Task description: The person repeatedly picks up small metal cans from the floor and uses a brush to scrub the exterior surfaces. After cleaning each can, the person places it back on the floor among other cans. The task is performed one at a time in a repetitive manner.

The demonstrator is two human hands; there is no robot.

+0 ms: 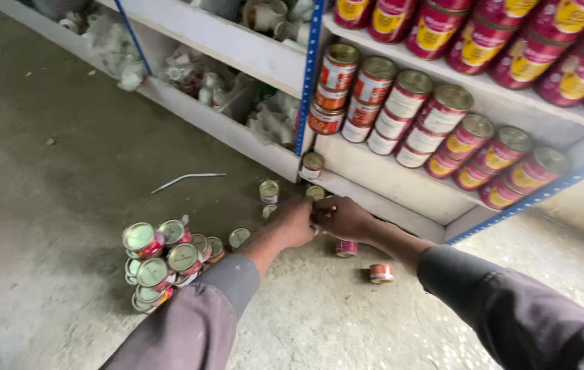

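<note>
Both hands meet low at the foot of the shelving unit [381, 205]. The left hand [292, 223] and right hand [343, 218] are curled together around a small tin [317, 194], gold lid just visible between the fingers; how firm the hold is cannot be told. More small red tins lie loose on the concrete floor [66, 171]: one just right of the wrists [346, 248], another nearer [380, 273]. A pile of tins [162, 264] sits to the left. Judgement: grip each tin by its sides, lid up, and lift squarely so that neighbours are not knocked.
</note>
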